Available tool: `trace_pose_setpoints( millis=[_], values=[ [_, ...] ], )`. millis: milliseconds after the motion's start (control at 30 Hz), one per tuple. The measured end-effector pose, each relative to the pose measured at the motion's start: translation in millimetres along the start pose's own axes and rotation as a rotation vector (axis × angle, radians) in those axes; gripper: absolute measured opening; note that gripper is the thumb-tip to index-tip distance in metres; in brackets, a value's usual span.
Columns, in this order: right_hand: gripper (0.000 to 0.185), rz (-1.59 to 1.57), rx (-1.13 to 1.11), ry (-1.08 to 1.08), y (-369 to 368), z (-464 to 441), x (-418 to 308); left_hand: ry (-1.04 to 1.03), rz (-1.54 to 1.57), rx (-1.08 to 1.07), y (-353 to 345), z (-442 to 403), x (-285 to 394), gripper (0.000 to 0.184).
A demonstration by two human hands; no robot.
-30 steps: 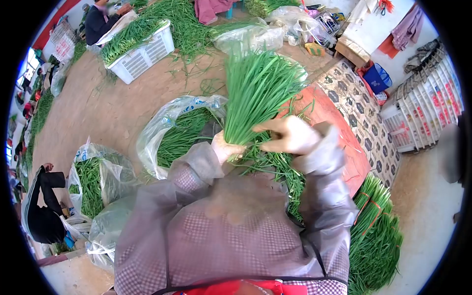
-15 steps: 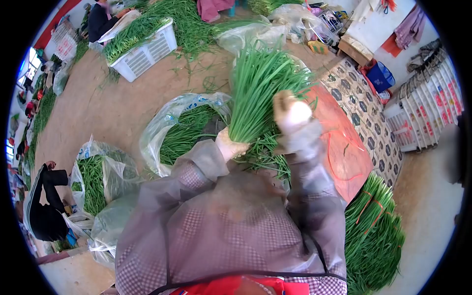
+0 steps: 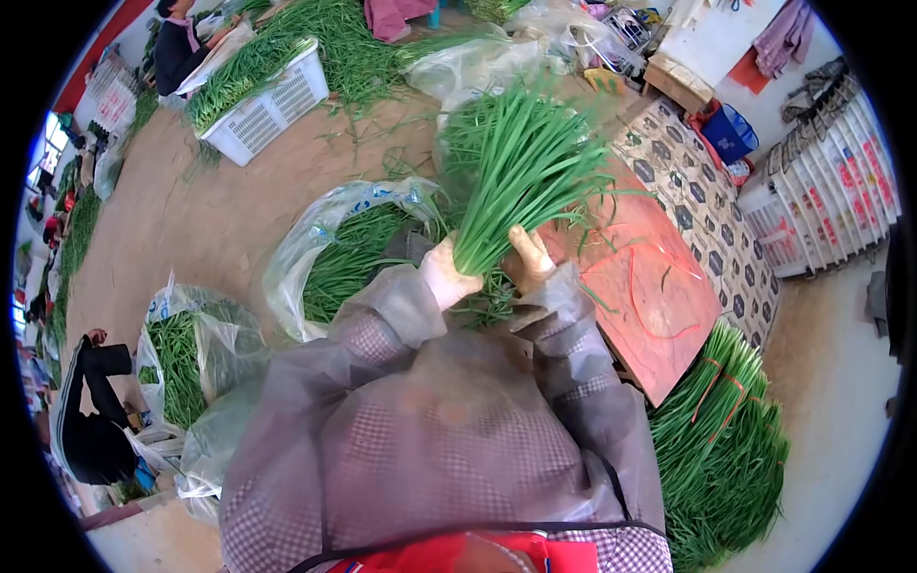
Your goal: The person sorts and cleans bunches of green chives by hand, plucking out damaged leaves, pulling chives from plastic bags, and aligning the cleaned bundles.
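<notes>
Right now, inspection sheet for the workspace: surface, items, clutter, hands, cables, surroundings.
Surface: red board, with a red string and stray green bits on it.
Items: bunch of long green leaves, upper ends fanned out; tied bundles beyond the board's near end.
Clutter: loose leaves scattered on the floor; open plastic bag of greens.
Hands: left hand grips the bunch's base; right hand beside it, contact unclear.
Cables: nothing seen.
Surroundings: co-worker by a filled white crate; blue bucket.
</notes>
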State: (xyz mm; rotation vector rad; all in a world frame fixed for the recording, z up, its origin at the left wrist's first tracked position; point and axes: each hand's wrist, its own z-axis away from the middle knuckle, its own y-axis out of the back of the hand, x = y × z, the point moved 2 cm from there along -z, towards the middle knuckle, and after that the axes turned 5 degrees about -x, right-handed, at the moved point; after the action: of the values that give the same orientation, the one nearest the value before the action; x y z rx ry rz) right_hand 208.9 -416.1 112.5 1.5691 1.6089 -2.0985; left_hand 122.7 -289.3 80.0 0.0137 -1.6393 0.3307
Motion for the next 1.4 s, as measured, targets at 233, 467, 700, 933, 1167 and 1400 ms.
trace_pose_setpoints(
  millis=[233,467,700,933,1167,1400],
  values=[
    [0.05,0.088,0.223,0.017,-4,-24,-23,0.165,-0.819,-0.113,-19,5,39,0.05],
    [0.032,0.064,0.3,0.156,0,-23,-29,0.047,-0.378,-0.348,-16,-1,24,0.06],
    [0.034,0.019,0.184,0.232,-18,-17,-46,0.253,0.262,-0.107,-22,-6,64,0.038],
    [0.04,-0.047,0.2,0.347,5,-17,-43,0.255,0.679,-0.009,-11,-11,48,0.03],
    [0.05,-0.14,0.222,0.419,35,-19,-43,0.244,1.005,0.168,6,-19,25,0.027],
    [0.063,-0.344,0.157,0.422,49,-6,-86,0.244,1.029,0.018,42,-21,24,0.021]
  ],
)
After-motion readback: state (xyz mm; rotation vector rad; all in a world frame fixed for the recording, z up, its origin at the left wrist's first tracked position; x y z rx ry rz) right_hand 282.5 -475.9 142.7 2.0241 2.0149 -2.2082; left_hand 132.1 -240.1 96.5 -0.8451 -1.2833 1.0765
